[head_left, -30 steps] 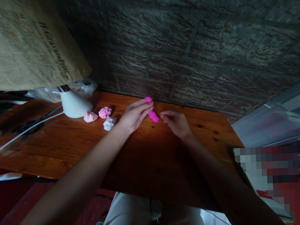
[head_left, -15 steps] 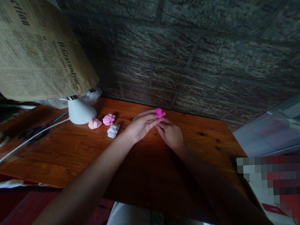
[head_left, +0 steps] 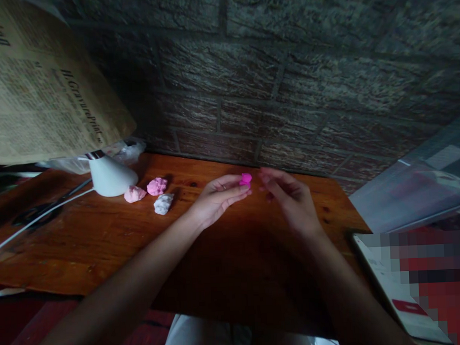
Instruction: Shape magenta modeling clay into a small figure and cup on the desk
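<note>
At the bottom centre we see our pale trousers (head_left: 201, 334), then the desk (head_left: 103, 239). Right of centre, our right hand (head_left: 294, 200) blurs; we cannot tell whether its grip closes. Mid-frame, our left hand (head_left: 218, 201) pinches a bright pink lump (head_left: 246, 179). Centre-left lie white (head_left: 163, 204) and two pink lumps (head_left: 157, 186) beside a lamp (head_left: 111, 175); behind rises the wall (head_left: 306, 88).

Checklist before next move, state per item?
1. Magenta lump secure: ok, pinched in left hand.
2. Hands apart: ok, gap between left fingertips and right hand.
3. Right hand empty: cannot tell, fingertips blurred.
4. White lump clear of left forearm: ok, lies apart from it on the table.
5. Lamp standing: ok, on its base.
6. Whole magenta lump visible: not ok, fingers partly cover it.
</note>
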